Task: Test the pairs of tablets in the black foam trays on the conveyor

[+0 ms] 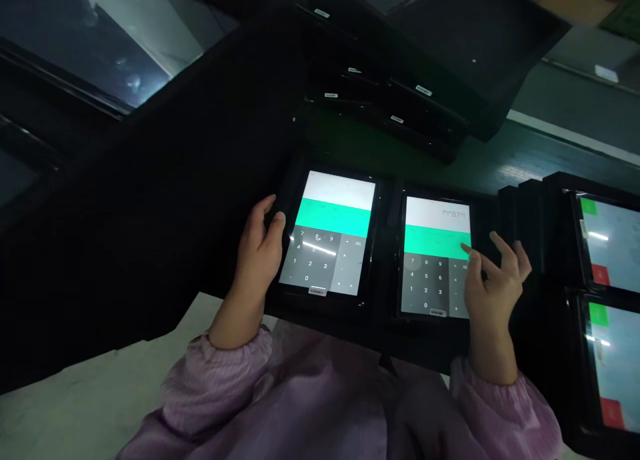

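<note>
My left hand (257,260) grips the left edge of a black-framed tablet (327,233), with the thumb resting on the rim of its screen. That tablet shows a calculator keypad under a white and a green band. Just to its right lies a second calculator tablet (436,257), with small dark characters in its white band. My right hand (493,287) hovers over that tablet's right side, fingers apart, and the index fingertip touches the screen near the green band's lower edge.
Several black tablets (385,93) lie stacked at the far side. At the right edge, two more tablets (607,243) show green and red blocks. Pink cuffed sleeves (215,380) cover my forearms, above a pale work surface (85,360) at lower left.
</note>
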{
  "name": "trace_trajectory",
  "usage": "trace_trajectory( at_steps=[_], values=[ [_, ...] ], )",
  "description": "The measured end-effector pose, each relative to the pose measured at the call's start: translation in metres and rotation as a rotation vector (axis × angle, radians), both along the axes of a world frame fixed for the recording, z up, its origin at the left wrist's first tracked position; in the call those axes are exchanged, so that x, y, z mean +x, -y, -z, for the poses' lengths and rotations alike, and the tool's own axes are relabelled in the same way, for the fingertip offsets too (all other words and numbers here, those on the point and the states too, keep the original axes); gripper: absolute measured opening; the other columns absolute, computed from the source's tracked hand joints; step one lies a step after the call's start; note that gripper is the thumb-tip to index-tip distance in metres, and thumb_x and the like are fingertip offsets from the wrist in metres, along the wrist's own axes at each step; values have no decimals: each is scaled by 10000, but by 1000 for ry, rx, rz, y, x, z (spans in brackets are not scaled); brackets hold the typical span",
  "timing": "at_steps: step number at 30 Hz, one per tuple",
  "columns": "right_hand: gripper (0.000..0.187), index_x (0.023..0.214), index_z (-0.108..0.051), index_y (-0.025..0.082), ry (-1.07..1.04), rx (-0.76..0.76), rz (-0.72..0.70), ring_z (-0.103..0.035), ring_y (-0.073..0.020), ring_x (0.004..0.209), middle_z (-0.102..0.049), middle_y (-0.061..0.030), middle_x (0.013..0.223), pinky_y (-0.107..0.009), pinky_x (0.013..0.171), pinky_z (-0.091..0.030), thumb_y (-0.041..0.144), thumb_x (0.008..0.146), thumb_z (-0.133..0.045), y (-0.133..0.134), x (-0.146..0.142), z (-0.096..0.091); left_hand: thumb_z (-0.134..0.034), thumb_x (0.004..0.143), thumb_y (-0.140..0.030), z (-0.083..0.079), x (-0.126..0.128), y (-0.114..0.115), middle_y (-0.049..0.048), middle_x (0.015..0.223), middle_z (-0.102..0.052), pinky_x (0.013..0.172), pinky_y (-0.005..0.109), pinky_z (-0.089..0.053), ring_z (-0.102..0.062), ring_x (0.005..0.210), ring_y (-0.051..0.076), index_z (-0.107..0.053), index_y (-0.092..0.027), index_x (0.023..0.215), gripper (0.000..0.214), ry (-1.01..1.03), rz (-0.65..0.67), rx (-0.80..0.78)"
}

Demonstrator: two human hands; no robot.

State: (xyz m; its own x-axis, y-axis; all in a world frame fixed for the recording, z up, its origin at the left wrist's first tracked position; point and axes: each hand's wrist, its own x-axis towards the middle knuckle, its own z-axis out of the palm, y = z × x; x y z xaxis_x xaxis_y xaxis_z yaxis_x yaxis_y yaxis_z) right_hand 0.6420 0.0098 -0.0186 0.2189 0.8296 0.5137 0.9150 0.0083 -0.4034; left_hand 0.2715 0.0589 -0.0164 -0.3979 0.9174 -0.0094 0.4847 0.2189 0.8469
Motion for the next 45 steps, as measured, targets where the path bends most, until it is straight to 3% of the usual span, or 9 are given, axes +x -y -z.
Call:
trace_trajectory(
  at_steps=[4, 8, 12, 19, 24, 30, 36, 41, 45],
  values=[
    [387, 1018, -861, 205, 51, 5, -119, -358, -478, 1536, -639, -170, 1474, -754, 1124, -418, 423, 1061, -544, -2, 2, 1, -575, 988, -491, 1, 4, 3, 108, 1585, -585, 1263, 538, -401, -501, 1513, 342, -599, -297, 1479, 528, 32, 3, -37],
    [433, 996, -856, 186, -8, 72, -55, -449, -465, 1486, -707, -177, 1369, -731, 1081, -465, 444, 1076, -517, 1, -13, -11, -556, 980, -505, -8, 11, 8, 134, 1599, -564, 1267, 589, -375, -477, 1525, 370, -579, -268, 1498, 570, 60, 22, -91],
    [448, 1016, -854, 237, -109, 26, -107, -552, -415, 1395, -732, -138, 1325, -727, 1083, -474, 468, 1093, -478, 3, -71, -27, -489, 998, -531, -15, 15, 11, 181, 1652, -489, 1255, 638, -368, -438, 1548, 393, -484, -206, 1581, 667, 68, 120, -141],
    [408, 1134, -835, 200, -31, -118, -332, -285, -455, 1573, -562, -186, 1533, -778, 1154, -423, 344, 1100, -454, -27, -160, -13, -521, 994, -481, -5, 3, 13, 171, 1634, -511, 1281, 585, -364, -432, 1568, 347, -484, -240, 1564, 620, 176, 181, -82],
    [371, 1190, -825, 237, 64, -90, -389, -219, -473, 1606, -522, -148, 1589, -816, 1172, -375, 292, 1087, -472, -38, -164, -1, -561, 976, -497, 4, 1, 11, 175, 1664, -479, 1286, 574, -360, -415, 1579, 355, -506, -231, 1556, 640, 240, 126, -99],
    [399, 916, -850, 189, 34, -11, -271, -302, -474, 1567, -655, -141, 1449, -796, 1180, -382, 297, 1068, -497, -37, -156, 1, -607, 904, -394, 9, -5, 1, 188, 1587, -559, 1301, 583, -323, -460, 1541, 360, -514, -167, 1549, 690, 204, 181, -146],
    [354, 1122, -844, 229, 34, -50, -396, -241, -455, 1603, -566, -115, 1573, -789, 1200, -359, 285, 1072, -497, -38, -158, 3, -656, 854, -305, 18, -9, 0, 185, 1549, -575, 1262, 601, -377, -493, 1500, 374, -514, -190, 1536, 706, 107, 221, -105],
    [414, 954, -853, 205, 5, -30, -300, -286, -477, 1574, -638, -136, 1485, -827, 1170, -358, 337, 1082, -482, -38, -150, 3, -723, 831, -318, 24, -9, 0, 172, 1519, -596, 1240, 629, -389, -535, 1448, 387, -509, -218, 1526, 734, 55, 239, -50],
    [329, 1079, -841, 227, 10, -24, -500, -224, -438, 1623, -568, -113, 1571, -761, 1198, -402, 258, 1070, -514, -35, -158, -6, -715, 822, -305, 22, -8, -1, 195, 1520, -587, 1237, 641, -387, -522, 1461, 407, -489, -191, 1536, 757, 18, 240, -80]
  ],
)
